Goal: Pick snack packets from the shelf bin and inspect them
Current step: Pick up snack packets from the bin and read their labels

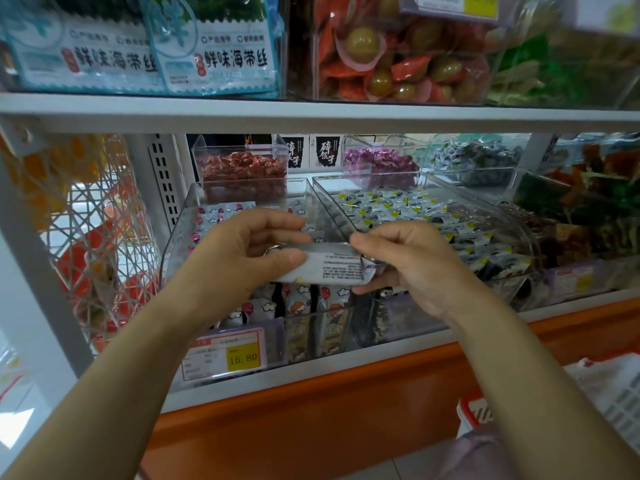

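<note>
A small white snack packet (329, 266) with black printed text facing me is held level in front of the shelf. My left hand (242, 251) pinches its left end between thumb and fingers. My right hand (412, 265) pinches its right end the same way. Behind and below the packet stands a clear plastic shelf bin (180, 233) holding several similar packets with red and white cartoon prints (301, 303). A price tag reading 15.80 (227, 355) hangs on the bin's front.
A second clear bin (408, 209) to the right holds several white, yellow and black packets. Further bins of red and purple sweets stand behind. The upper shelf (311, 112) carries seaweed packs and olive packets. A wire rack (93, 237) hangs at the left. The orange shelf base (311, 410) runs below.
</note>
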